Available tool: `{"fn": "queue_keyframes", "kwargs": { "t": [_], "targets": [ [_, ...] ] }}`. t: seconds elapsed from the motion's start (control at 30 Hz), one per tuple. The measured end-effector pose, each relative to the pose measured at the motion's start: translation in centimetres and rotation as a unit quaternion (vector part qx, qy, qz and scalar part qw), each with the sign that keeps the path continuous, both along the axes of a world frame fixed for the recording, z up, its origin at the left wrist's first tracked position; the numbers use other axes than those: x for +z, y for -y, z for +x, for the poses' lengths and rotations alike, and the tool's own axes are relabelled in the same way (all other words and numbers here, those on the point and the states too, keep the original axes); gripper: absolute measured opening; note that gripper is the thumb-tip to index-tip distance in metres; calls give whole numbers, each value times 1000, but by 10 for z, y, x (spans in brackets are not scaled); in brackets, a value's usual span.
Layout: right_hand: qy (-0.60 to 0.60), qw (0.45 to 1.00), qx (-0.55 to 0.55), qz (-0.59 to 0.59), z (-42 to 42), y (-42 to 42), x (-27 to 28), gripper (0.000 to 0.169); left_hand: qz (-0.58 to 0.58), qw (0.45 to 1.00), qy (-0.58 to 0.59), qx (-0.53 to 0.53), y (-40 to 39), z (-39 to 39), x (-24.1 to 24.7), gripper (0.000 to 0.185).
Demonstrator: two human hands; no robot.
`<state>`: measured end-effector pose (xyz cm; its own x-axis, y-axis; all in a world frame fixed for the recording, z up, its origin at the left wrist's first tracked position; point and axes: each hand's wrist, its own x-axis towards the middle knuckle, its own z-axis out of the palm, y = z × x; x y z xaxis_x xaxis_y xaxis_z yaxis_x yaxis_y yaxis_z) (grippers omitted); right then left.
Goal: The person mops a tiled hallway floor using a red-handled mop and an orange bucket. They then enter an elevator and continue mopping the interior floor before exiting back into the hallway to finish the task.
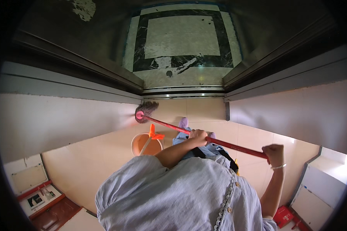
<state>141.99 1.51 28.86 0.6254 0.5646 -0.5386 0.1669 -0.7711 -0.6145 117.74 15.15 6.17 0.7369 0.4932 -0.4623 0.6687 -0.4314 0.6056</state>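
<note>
A mop with a red handle [234, 147] slants across the view in front of my body. My left hand [198, 137] grips the handle around its middle. Near its upper end, my right hand [273, 153] is closed on it, a pale bangle at the wrist. The grey-brown mop head [147, 109], with a pink round socket, rests on the tiled floor against the foot of the left wall, beside the door track. Left of my feet stands an orange-brown bucket [135, 144], and an orange plastic tool [153, 134] with a pale handle leans across it.
Metal door tracks [183, 93] cross the threshold ahead. Beyond lies an elevator-like floor with a dark marble border [140, 43] and peeled patches. White walls [66, 121] close in on both sides. A red box [283, 216] lies at lower right; a brown door [56, 212] shows at lower left.
</note>
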Motion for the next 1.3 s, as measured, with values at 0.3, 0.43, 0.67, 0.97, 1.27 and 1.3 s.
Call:
{"fn": "queue_keyframes", "kwargs": {
  "t": [0.3,0.43,0.67,0.97,1.27,1.3],
  "targets": [
    [-18,998,-49,25,29,105,-9,15,51,998,-32,-19,77,40,-4,14],
    [60,994,-15,91,69,130,30,11,134,989,64,1,90,88,28,20],
    [242,919,148,274,59,90,87,9,88,981,136,105,69,128,75,14],
    [252,817,393,338,-19,12,44,12,75,959,223,157,41,53,-29,9],
    [280,811,314,407,-20,-17,54,11,75,973,167,143,14,66,-7,9],
    [283,808,314,410,-22,-16,55,11,72,972,168,148,15,64,-7,10]
  ]
}}
